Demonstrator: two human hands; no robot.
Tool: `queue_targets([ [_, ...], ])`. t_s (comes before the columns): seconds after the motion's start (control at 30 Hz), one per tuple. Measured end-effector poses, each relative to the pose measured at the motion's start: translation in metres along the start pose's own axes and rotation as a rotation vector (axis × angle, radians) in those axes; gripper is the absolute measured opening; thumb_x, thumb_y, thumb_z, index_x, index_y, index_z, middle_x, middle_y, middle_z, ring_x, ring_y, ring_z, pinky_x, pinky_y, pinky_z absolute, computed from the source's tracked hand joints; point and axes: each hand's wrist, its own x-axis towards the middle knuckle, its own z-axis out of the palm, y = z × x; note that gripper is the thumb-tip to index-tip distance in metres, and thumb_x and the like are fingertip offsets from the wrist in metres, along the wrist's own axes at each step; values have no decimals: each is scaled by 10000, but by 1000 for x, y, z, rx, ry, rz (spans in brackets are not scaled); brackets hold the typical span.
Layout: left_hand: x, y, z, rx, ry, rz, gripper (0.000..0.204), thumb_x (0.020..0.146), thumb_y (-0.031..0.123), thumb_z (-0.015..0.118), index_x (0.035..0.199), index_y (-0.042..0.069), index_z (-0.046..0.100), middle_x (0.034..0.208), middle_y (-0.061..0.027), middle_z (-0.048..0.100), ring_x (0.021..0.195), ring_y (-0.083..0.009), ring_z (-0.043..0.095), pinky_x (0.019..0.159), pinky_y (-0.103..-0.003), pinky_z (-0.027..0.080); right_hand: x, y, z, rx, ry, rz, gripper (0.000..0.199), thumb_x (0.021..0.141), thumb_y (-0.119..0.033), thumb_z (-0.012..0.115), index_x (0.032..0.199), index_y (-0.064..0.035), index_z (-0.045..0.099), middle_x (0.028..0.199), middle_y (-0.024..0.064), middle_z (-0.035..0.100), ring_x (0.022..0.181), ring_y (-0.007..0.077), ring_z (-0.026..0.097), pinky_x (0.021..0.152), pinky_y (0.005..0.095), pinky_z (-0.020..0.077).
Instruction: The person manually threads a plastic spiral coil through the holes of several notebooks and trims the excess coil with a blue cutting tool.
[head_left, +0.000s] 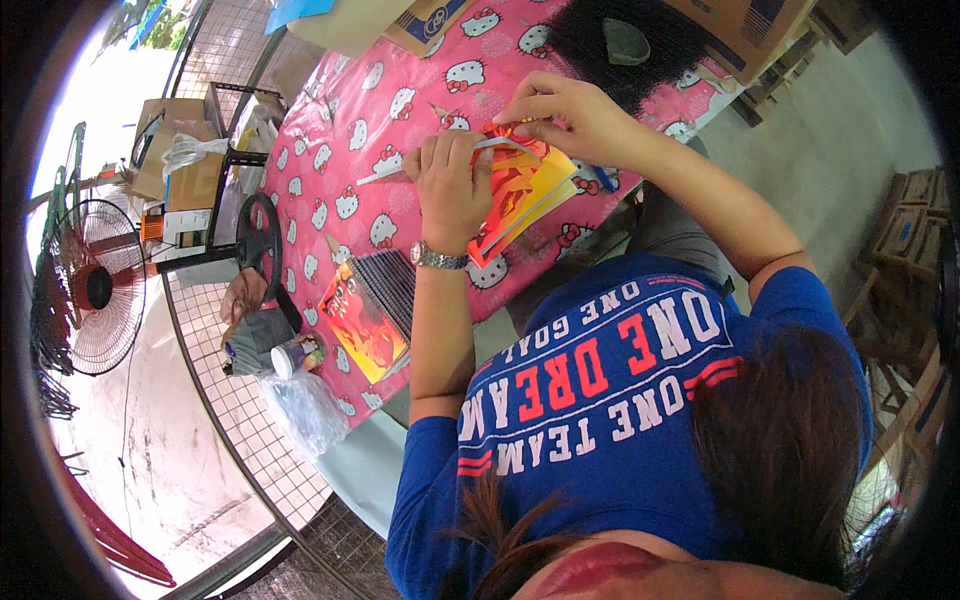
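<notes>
On a pink tablecloth printed with white cat heads lies a stack of red and yellow printed cards (525, 205). My left hand (447, 185), with a metal watch on the wrist, has its fingers curled over the cards' upper left edge. My right hand (565, 115) pinches at their top edge, where a piece of red printed material runs between both hands; its exact form is partly hidden by the fingers. Left of my left forearm rests a second red and yellow printed pile (362, 325), beside a black ribbed bundle (385, 280).
At the far right of the table spreads a black bristly heap (590, 50) with a small translucent dish (626, 42) on it. Cardboard boxes (745, 30) stand beyond. A white-lidded jar (292, 358) and clear plastic bag (310, 412) sit at the left edge, near a fan (98, 287).
</notes>
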Motion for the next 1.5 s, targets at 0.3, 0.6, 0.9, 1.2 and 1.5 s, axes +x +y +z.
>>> queue_targets([
  [0.3,3,3,0,-35,-8,-8,168,854,231,638,961,105,608,935,-56,616,910,-248,549,847,-398,329,-6,-1,2,69,-108,42,248,888,-54,618,1127,-76,678,838,71,530,725,186,557,637,290,468],
  [0.6,8,29,3,13,-3,-26,249,857,194,622,1081,97,573,1004,-67,624,973,-253,569,923,-413,321,-8,-14,2,4,35,116,375,916,-159,611,1267,-49,538,829,137,579,709,287,570,670,367,482],
  [0.9,1,22,-2,-32,-45,-6,246,834,205,653,1047,109,574,998,-54,632,963,-236,573,907,-418,333,16,-31,-21,133,-316,458,342,930,-113,537,1267,-64,501,1038,159,635,953,298,635,818,370,512],
  [1.2,-9,21,-2,158,95,-62,234,784,239,732,945,108,624,1108,-60,612,1127,-324,493,1001,-468,304,-7,166,-87,-878,-571,548,451,697,-213,715,1112,-74,606,1413,140,449,1261,369,457,1030,478,399],
  [1.5,-16,22,0,-101,77,-129,321,684,273,804,879,77,640,926,-68,550,994,-288,481,946,-476,303,32,29,-29,509,-730,335,470,816,-288,654,1213,-46,591,1148,57,581,1058,170,519,908,319,414],
])
